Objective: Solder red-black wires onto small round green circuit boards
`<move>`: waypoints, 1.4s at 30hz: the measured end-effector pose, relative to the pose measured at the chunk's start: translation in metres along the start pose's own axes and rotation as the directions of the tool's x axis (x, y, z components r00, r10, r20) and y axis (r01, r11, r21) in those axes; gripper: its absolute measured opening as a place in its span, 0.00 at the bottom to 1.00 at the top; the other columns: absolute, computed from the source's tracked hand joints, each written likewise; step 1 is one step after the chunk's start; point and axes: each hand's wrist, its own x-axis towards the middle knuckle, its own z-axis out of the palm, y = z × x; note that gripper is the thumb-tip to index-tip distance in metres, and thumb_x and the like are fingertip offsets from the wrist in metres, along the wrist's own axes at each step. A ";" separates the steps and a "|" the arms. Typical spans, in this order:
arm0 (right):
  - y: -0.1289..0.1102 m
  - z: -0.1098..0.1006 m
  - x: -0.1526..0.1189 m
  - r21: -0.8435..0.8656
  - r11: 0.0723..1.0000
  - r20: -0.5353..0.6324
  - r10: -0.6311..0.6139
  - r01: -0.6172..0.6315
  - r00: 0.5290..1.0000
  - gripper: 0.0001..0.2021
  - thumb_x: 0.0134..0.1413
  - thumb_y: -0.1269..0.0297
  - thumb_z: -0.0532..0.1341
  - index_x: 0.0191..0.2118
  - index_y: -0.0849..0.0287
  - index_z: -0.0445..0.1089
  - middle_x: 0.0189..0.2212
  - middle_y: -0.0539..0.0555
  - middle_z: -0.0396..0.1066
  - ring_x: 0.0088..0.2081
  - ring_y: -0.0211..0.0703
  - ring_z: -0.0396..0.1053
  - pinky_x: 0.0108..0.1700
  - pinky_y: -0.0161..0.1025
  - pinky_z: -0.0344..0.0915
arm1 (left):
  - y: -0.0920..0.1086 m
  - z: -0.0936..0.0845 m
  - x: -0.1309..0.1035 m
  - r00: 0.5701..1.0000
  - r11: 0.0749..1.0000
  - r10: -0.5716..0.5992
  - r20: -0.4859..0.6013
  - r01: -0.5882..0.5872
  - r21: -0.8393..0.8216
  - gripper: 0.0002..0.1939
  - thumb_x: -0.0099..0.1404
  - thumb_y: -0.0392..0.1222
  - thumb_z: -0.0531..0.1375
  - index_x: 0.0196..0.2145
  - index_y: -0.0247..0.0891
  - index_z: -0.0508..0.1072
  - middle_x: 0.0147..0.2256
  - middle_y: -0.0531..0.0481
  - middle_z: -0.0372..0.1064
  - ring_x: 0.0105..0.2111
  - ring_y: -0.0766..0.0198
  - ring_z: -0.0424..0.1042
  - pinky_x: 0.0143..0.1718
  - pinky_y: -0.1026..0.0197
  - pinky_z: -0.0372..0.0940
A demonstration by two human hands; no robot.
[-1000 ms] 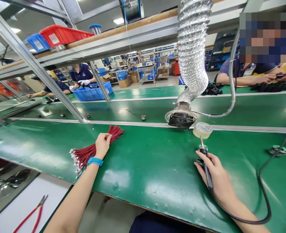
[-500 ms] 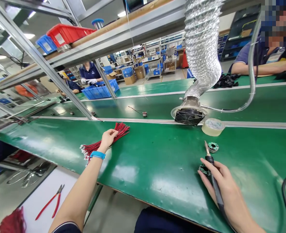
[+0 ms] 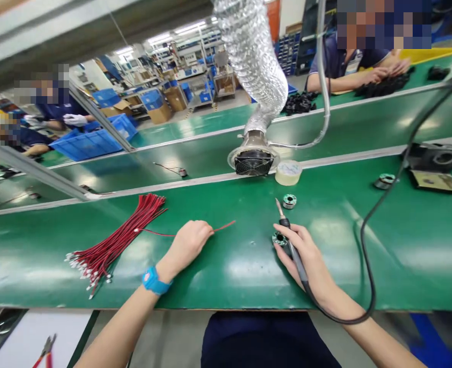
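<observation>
Right of the wire bundle (image 3: 120, 235), the left hand (image 3: 190, 245) pinches a red wire (image 3: 224, 226), likely light and limp, best gripped near its tip. Farther right, the right hand (image 3: 312, 263) grasps a soldering iron (image 3: 298, 263) and round part (image 3: 279, 238).

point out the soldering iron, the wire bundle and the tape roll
Soldering iron (image 3: 295, 258), head view: on the grey handle
Wire bundle (image 3: 117, 239), head view: midway along the wires
Tape roll (image 3: 287, 178), head view: outer side

On my workbench (image 3: 229, 278), the wire bundle (image 3: 114, 240) lies left of my left hand (image 3: 189, 246), the soldering iron (image 3: 296, 261) in my right hand (image 3: 314, 266), and the tape roll (image 3: 288, 175) near the far edge, right of the fan (image 3: 253, 163).
</observation>
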 end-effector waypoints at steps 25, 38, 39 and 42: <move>-0.019 0.014 -0.002 0.118 0.984 -0.097 0.146 -0.135 0.984 0.24 0.65 0.70 0.63 0.65 0.50 0.67 0.52 0.58 0.68 0.49 0.46 0.75 0.54 0.44 0.74 | 0.094 0.033 0.091 0.870 0.160 -0.319 0.376 0.441 -0.883 0.20 0.61 0.53 0.70 0.43 0.35 0.77 0.29 0.51 0.73 0.24 0.67 0.69 0.26 0.64 0.66; -0.037 0.024 -0.013 0.150 0.958 -0.129 0.262 -0.243 0.956 0.26 0.64 0.65 0.67 0.66 0.49 0.67 0.52 0.56 0.67 0.48 0.45 0.75 0.54 0.43 0.75 | 0.115 0.019 0.080 0.955 0.353 -0.210 0.209 0.273 -0.895 0.11 0.67 0.44 0.66 0.29 0.37 0.77 0.31 0.51 0.68 0.32 0.65 0.64 0.34 0.62 0.58; -0.039 0.023 -0.013 0.158 0.956 -0.149 0.269 -0.246 0.951 0.26 0.64 0.65 0.67 0.66 0.49 0.67 0.51 0.56 0.68 0.48 0.45 0.75 0.53 0.43 0.75 | 0.118 0.018 0.079 0.963 0.389 -0.200 0.178 0.245 -0.888 0.10 0.67 0.42 0.66 0.28 0.37 0.77 0.32 0.51 0.68 0.32 0.65 0.64 0.33 0.62 0.57; -0.043 0.016 -0.015 0.187 0.947 -0.242 0.301 -0.260 0.922 0.20 0.68 0.65 0.64 0.63 0.50 0.71 0.48 0.55 0.72 0.45 0.43 0.76 0.50 0.40 0.76 | 0.126 0.016 0.078 0.976 0.464 -0.183 0.118 0.192 -0.865 0.08 0.67 0.39 0.65 0.29 0.38 0.77 0.35 0.49 0.68 0.34 0.64 0.66 0.34 0.61 0.58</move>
